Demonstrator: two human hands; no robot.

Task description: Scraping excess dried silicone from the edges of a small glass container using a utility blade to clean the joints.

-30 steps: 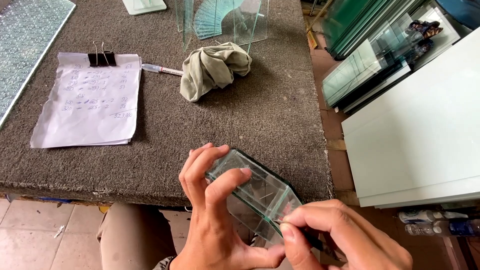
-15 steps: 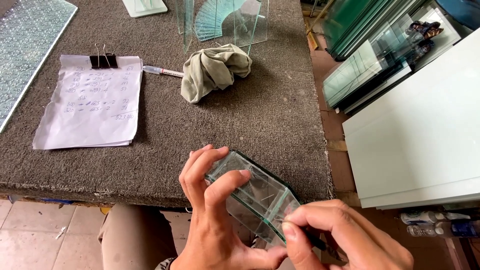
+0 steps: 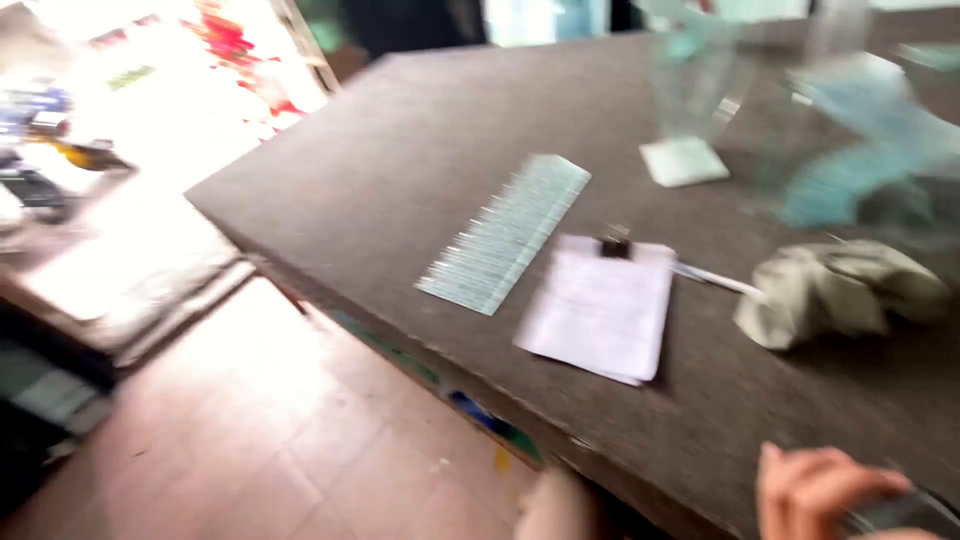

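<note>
A: Report hand status in the current head view

B: One hand shows at the lower right corner of the frame, fingers curled around a clear glass piece whose edge is just visible at the bottom right. From its position it reads as the left hand, gripping that glass. The right hand is outside the frame

A: Location of the glass piece?

B: Bottom right corner, at the near edge of the table, held in the fingers. Motion blur hides its shape

A: Items on the table surface?

B: A sheet of paper with a black binder clip at its top edge lies at centre. A patterned glass strip lies just to its left, angled toward the upper right. A white pen lies between the paper and a crumpled grey-green cloth at the right. A small pale square sits at upper centre, with blurred standing glass panes at the upper right

A: Area off the table?

B: Reddish floor tiles fill the lower left; the upper left is overexposed and blurred
</note>
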